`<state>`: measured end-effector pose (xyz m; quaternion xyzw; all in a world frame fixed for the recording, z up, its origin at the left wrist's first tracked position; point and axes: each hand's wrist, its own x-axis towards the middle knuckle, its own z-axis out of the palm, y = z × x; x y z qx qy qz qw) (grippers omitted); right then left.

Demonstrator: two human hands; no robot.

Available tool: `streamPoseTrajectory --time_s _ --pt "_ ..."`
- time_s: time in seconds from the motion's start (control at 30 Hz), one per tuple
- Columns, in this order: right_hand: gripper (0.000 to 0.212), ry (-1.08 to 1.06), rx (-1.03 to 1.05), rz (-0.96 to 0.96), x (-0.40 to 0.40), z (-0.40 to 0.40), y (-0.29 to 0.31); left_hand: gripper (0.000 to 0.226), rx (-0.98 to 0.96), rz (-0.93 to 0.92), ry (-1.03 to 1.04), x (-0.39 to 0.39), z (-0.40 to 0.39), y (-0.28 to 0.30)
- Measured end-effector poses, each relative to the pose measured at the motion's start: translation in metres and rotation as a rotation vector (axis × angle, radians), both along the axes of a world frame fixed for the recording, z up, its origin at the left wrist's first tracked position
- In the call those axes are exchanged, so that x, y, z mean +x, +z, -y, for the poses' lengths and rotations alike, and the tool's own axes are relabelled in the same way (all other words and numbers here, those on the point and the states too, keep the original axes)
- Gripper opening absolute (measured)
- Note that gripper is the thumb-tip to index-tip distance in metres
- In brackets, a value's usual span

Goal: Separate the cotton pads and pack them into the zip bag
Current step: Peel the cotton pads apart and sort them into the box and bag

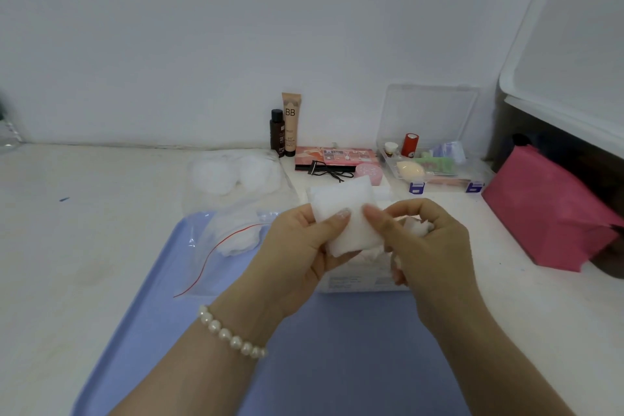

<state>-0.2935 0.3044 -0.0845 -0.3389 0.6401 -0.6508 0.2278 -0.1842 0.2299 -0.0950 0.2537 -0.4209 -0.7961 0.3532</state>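
Working over pale blue plastic tray [162,331]. Clear zip bag w/ red seal strip [216,246] lying to my left, mouth toward me, some pads already inside; left hand nearer. I'm pinching white square cotton pad stack [344,219] w/ left hand [297,253], thumb on top. Right hand [425,246] peeling at stack's right edge, fingers curled around a cotton wad.

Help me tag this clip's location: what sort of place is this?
Probably a home dressing or vanity table: a BB cream tube, a makeup palette and a clear organizer box holding a makeup sponge stand against the wall.
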Motion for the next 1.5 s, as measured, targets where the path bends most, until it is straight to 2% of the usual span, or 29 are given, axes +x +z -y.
streamPoseTrajectory --time_s 0.03,0.1,0.13,0.17,0.2,0.27,0.33,0.4,0.57,0.7,0.87,0.93,1.0,1.07,1.1,1.23,1.33,1.5 --pt "0.026 0.026 -0.004 0.11 -0.002 0.0 0.002 0.022 -0.008 0.01 0.006 0.001 0.002 0.001" --pt "0.009 0.112 -0.076 0.335 -0.008 -0.001 0.005 0.02 -0.029 0.035 0.011 0.002 0.004 0.002" --pt "0.008 0.169 -0.134 0.433 -0.01 -0.003 0.006 0.019 -0.037 0.049 0.012 0.003 0.004 0.002" --pt "0.016 0.222 -0.184 0.496 -0.012 -0.004 0.007 0.02 -0.042 0.061 0.011 0.003 0.004 0.003" --pt "0.021 0.259 -0.205 0.508 -0.013 -0.006 0.008 0.02 -0.044 0.069 0.008 0.004 0.004 0.003" --pt "0.019 0.223 -0.162 0.368 -0.014 -0.005 0.007 0.023 -0.047 0.074 -0.005 0.005 0.004 0.005" --pt "0.02 0.118 -0.091 0.058 -0.015 -0.002 0.002 0.026 -0.052 0.091 -0.024 0.005 0.004 0.006" --pt "0.018 0.08 -0.095 -0.108 -0.012 0.001 -0.003 0.031 -0.059 0.119 -0.069 0.005 0.001 0.007" --pt "0.025 0.079 -0.063 -0.115 -0.007 0.005 -0.01 0.037 -0.04 0.137 -0.14 0.002 -0.004 0.005" --pt "0.03 0.101 -0.033 -0.115 -0.008 0.005 -0.009 0.043 -0.13 0.167 -0.189 0.005 -0.003 0.004" --pt "0.027 0.06 -0.057 -0.072 -0.011 0.006 -0.01 0.057 -0.149 0.093 -0.267 0.01 -0.001 0.004" --pt "0.028 -0.033 -0.091 -0.22 -0.013 0.007 -0.012 0.054 -0.115 0.049 -0.287 0.011 0.0 0.004" --pt "0.029 -0.137 -0.181 -0.487 -0.013 0.006 -0.011 0.051 -0.085 0.022 -0.292 0.011 0.001 0.005" --pt "0.022 -0.133 -0.303 -0.734 -0.015 0.002 -0.01 0.045 -0.062 0.0 -0.285 0.011 0.001 0.005" --pt "0.021 -0.086 -0.339 -0.799 -0.015 0.0 -0.01 0.043 -0.058 -0.011 -0.283 0.011 0.001 0.006" --pt "0.034 0.091 -0.259 -0.896 -0.014 -0.002 -0.01 0.038 -0.065 -0.015 -0.284 0.014 0.003 0.009" --pt "0.036 0.146 -0.204 -0.887 -0.016 0.0 -0.014 0.035 -0.039 -0.022 -0.273 0.014 0.005 0.008" --pt "0.023 0.083 -0.233 -0.883 -0.018 0.003 -0.018 0.035 -0.033 -0.022 -0.257 0.013 0.006 0.007"
